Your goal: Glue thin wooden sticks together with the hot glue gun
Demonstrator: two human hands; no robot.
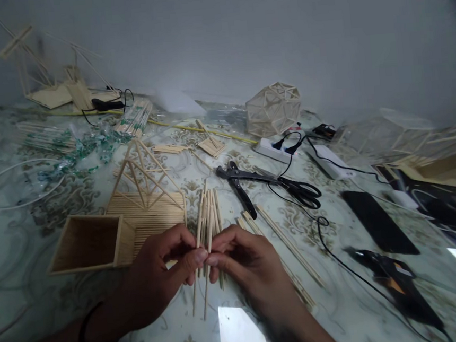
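My left hand (167, 275) pinches a thin wooden stick (195, 285) between thumb and fingers. Right beside it, my right hand (241, 260) pinches a second wooden stick (207, 292); both stand nearly upright, side by side, with the thumbs almost touching. Behind the fingers lies a loose bundle of wooden sticks (216, 209), partly hidden by the hands. To the left of the bundle is a stick model with a slatted base (159, 206), a triangular frame (142, 173) and an open wooden box (88, 242).
Pliers (239, 188) and black-handled scissors (299, 190) lie past the sticks. More sticks (290, 245) are right of my right hand. A glue gun (397, 278), its cable and a black phone (380, 221) lie further right. A power strip (276, 149) and stick polyhedron (273, 108) stand behind.
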